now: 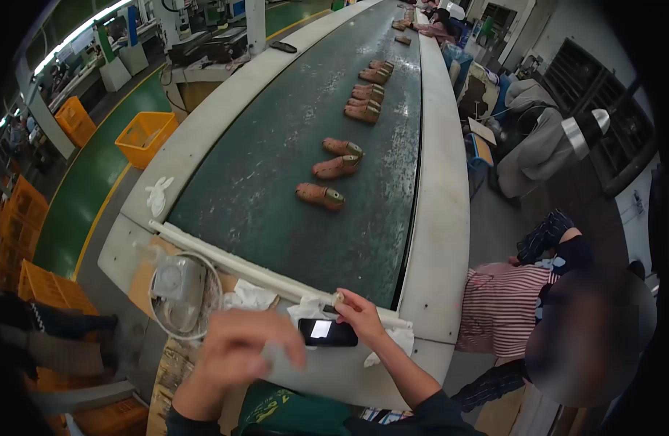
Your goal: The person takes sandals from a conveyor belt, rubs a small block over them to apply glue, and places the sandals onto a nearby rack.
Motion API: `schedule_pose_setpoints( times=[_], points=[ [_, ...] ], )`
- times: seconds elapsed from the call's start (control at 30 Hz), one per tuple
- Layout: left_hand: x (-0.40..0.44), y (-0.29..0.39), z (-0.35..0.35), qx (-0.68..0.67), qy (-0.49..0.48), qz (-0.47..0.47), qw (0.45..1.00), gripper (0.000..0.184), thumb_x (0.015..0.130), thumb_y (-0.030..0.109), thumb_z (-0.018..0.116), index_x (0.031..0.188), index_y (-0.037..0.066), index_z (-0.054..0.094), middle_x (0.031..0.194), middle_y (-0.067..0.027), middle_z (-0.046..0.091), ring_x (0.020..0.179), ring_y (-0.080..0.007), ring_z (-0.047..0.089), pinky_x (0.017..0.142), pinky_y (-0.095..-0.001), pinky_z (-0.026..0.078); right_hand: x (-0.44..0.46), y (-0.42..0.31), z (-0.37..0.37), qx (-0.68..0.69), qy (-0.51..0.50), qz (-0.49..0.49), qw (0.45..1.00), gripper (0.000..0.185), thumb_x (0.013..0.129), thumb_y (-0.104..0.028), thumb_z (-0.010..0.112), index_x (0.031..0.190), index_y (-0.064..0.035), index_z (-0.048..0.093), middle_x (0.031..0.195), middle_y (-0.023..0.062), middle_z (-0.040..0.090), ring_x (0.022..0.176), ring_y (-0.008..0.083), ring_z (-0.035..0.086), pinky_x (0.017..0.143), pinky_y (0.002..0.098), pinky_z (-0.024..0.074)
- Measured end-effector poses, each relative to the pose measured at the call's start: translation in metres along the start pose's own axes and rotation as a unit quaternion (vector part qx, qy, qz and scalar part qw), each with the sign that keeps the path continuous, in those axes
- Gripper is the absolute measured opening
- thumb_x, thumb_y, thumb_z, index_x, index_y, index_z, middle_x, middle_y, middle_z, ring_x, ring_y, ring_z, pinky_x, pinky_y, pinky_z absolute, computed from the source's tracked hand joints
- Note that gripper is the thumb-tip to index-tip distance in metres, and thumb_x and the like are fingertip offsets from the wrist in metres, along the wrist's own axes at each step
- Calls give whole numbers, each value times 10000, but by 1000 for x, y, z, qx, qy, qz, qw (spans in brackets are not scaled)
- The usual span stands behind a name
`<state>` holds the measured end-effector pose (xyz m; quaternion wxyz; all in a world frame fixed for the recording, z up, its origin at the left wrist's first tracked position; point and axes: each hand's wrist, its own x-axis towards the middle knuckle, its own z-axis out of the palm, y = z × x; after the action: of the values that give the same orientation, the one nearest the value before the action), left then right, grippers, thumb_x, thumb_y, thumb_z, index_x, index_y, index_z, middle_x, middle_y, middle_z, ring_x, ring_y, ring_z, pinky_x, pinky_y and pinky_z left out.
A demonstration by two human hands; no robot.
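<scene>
My right hand [362, 317] is closed in a pinch at the near end of the conveyor belt [262, 196], on something small that I cannot make out. Just below its fingers lies a black phone [340, 333] with a lit patch on its screen. In the foreground my left hand [236, 345] is raised and smeared by motion. Its fingers curve, and a pale blur shows beside them, so whether it holds anything is unclear. White crumpled paper [251, 295] and a clear plastic container [179, 280] inside a round rim are left of the phone.
Several brown shoe lasts or shoe uppers [320, 196] lie along the belt. A white bar [240, 261] crosses its near end. A person in a striped top [505, 309] is close on the right; another person [440, 27] is at the far end. Orange crates [147, 138] stand left.
</scene>
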<state>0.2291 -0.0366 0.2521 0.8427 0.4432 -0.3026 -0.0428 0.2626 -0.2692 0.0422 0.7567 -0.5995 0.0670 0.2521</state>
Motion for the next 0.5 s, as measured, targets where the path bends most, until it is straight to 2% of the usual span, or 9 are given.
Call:
schedule_pose_setpoints(
  times=[0.03,0.07,0.13,0.2,0.23,0.3,0.4,0.43,0.5],
  points=[
    [11,-33,-28,54,134,-105,984,253,827,97,512,1041,-17,584,830,-134,614,754,-220,603,628,-316,471,2,-3,-9,14,14,10,1000,407,847,-77,589,1238,-21,493,923,11,570,788,80,552,667,241,499],
    [37,-70,-59,95,242,-215,941,305,830,182,557,1077,3,570,819,-126,607,757,-196,599,653,-303,471,6,-6,-21,28,30,19,999,413,849,-75,585,1246,-20,484,937,11,567,804,82,551,673,250,507],
    [68,-153,-125,49,340,-379,859,431,821,330,600,1130,38,529,859,-108,600,757,-180,588,655,-311,472,15,-4,-41,37,55,25,997,423,853,-73,581,1258,-18,469,953,13,559,804,85,549,666,244,507],
    [91,-232,-181,-4,353,-497,792,555,791,482,609,1140,75,464,885,-108,593,739,-186,585,655,-302,470,23,-7,-56,60,56,19,996,413,859,-63,571,1256,-14,468,957,22,557,804,97,553,671,252,508],
    [106,-259,-196,-6,351,-499,793,555,791,482,609,1140,75,464,885,-108,593,739,-186,585,655,-302,470,26,-6,-61,67,71,28,995,408,860,-55,567,1254,-12,469,950,26,559,804,103,556,674,258,509],
    [145,-306,-219,32,465,-561,684,601,743,574,616,1129,141,461,1003,-108,568,785,-216,582,674,-349,474,35,0,-75,78,79,25,993,436,863,-73,579,1277,-27,453,996,41,588,836,92,560,668,237,493],
    [182,-366,-277,9,476,-536,697,655,707,617,623,1150,165,454,1084,-88,535,875,-243,564,722,-407,465,55,2,-95,89,93,-1,992,426,862,-65,578,1268,-20,459,999,45,589,843,100,567,672,248,501],
    [193,-363,-269,-15,521,-534,666,610,728,575,619,1146,161,457,1094,-64,533,951,-247,538,767,-450,446,56,0,-98,102,117,7,988,422,861,-62,577,1265,-18,460,999,45,590,848,104,572,672,250,506],
    [180,-383,-277,-20,537,-532,655,561,743,516,620,1147,164,455,1105,-63,528,980,-243,526,790,-455,437,56,2,-102,131,152,15,980,411,861,-56,574,1256,-18,467,1001,47,591,854,112,583,663,248,518]
  ],
)
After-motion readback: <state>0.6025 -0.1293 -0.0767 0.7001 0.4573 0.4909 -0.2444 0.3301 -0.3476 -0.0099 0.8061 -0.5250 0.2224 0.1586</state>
